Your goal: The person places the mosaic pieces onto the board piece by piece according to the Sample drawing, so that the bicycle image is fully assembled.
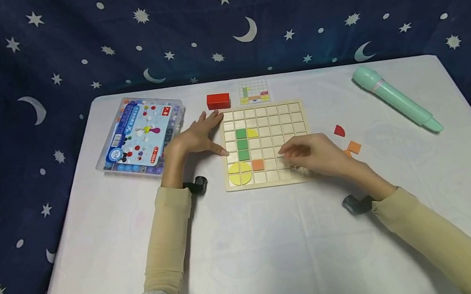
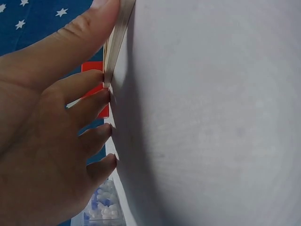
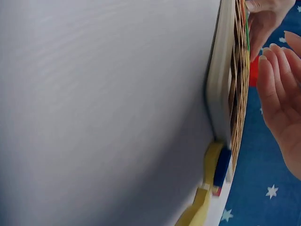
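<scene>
While left grip (image 1: 195, 138) spreads, right grip (image 1: 316, 151) loosely parted, one board (image 1: 276, 132), three green squares (image 1: 242, 144)

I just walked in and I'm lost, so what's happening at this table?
A person is busy with a gridded board. The left hand rests at its left edge; the right hand is over its right side, with no piece visible in it. Green squares, yellow pieces and an orange square lie on the board. A red piece and orange pieces lie off to the right, a patterned card beyond.

Yellow, green and orange tiles (image 1: 242, 144) lie on a gridded wooden board (image 1: 286, 119).
</scene>
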